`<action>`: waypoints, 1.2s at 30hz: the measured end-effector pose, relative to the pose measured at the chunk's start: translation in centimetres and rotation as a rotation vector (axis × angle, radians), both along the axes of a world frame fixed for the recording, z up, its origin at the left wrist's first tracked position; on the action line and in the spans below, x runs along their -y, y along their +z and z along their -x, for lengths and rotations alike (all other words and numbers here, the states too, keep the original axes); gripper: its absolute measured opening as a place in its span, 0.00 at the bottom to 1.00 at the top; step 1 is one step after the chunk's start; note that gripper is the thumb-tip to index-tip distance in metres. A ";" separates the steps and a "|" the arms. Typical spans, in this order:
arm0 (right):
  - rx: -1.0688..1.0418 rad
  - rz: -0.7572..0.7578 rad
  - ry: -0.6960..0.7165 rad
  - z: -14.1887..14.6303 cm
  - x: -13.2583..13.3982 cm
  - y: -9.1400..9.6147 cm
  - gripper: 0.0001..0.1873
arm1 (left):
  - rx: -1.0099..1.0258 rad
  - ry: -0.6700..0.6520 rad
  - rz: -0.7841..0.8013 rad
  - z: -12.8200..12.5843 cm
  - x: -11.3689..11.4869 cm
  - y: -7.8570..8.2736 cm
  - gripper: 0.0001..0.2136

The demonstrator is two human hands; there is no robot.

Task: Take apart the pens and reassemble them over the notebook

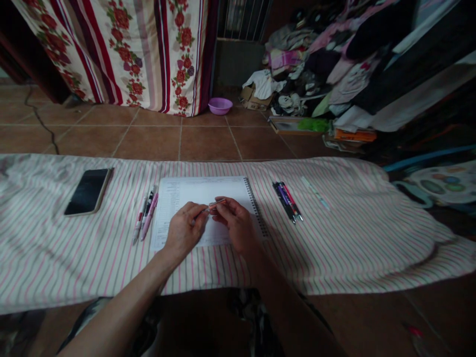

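Both my hands meet over a spiral notebook (pixel 186 191) lying on a pink-striped cloth (pixel 334 238). My left hand (pixel 184 230) and my right hand (pixel 236 223) are both closed around a thin pen (pixel 214 204), each pinching one end, just above the page. A few pens (pixel 146 215) lie left of the notebook. A bundle of dark and red pens (pixel 287 201) lies to its right, with one pale pen (pixel 315 193) further right.
A black phone (pixel 88 191) rests on the cloth at the left. Beyond the cloth is brown tiled floor with a purple bowl (pixel 220 105), a floral curtain (pixel 130 49) and a heap of clothes (pixel 316 64) at the back right.
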State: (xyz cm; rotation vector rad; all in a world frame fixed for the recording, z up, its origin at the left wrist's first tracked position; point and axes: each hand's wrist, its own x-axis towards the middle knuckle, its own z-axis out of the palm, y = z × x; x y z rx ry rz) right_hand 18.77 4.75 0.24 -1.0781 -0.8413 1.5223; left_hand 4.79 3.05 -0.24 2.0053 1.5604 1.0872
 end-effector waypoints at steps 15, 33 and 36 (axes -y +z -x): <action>-0.194 0.155 0.004 0.0 -0.2 -0.2 0.12 | -0.084 0.042 0.018 0.0 0.1 0.8 0.10; -0.059 0.025 0.011 0.1 -0.1 -0.7 0.13 | -0.185 0.034 0.028 0.0 0.2 0.8 0.10; -0.037 0.001 0.015 0.1 -0.1 -0.7 0.13 | -0.182 0.029 0.028 0.0 0.2 0.8 0.10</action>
